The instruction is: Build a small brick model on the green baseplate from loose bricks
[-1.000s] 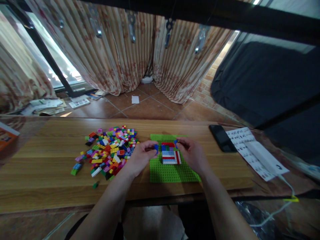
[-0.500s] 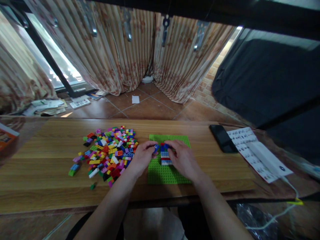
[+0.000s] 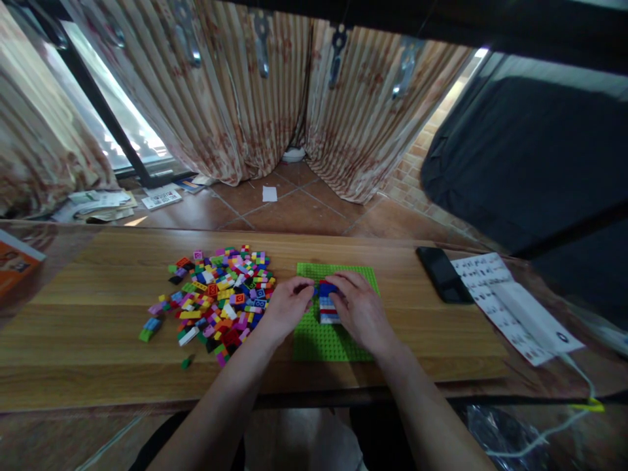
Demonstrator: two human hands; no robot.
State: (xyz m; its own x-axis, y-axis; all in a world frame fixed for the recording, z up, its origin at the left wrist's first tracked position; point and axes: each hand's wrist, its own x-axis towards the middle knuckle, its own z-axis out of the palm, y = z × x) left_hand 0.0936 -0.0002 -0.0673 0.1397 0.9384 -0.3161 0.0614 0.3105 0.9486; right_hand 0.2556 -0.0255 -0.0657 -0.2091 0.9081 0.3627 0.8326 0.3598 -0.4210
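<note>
A small build of toy bricks (image 3: 329, 310) in blue, white and red stripes stands on the green baseplate (image 3: 324, 347). My right hand (image 3: 362, 311) curls over the build's right side, its fingers gripping the blue bricks (image 3: 326, 288) at the far end. Just left of the build, my left hand (image 3: 289, 302) is closed in a pinch, fingertips close to the far-left corner. Whatever lies between those fingertips is too small and covered to make out. Left of the baseplate spreads a pile of loose toy bricks (image 3: 228, 297) in many colours.
A black phone (image 3: 444, 275) lies to the right on the wooden table (image 3: 98, 366). Beside it is a printed sheet (image 3: 495, 307) with a white device and cable (image 3: 583, 373) on it. An orange box (image 3: 17, 261) sits at the far left. Stray bricks (image 3: 150, 328) lie nearer the front.
My left fingers have moved in against the build, and the blue brick seen in them earlier no longer shows clearly. More blue shows at the build's far end. The view has shifted slightly.
</note>
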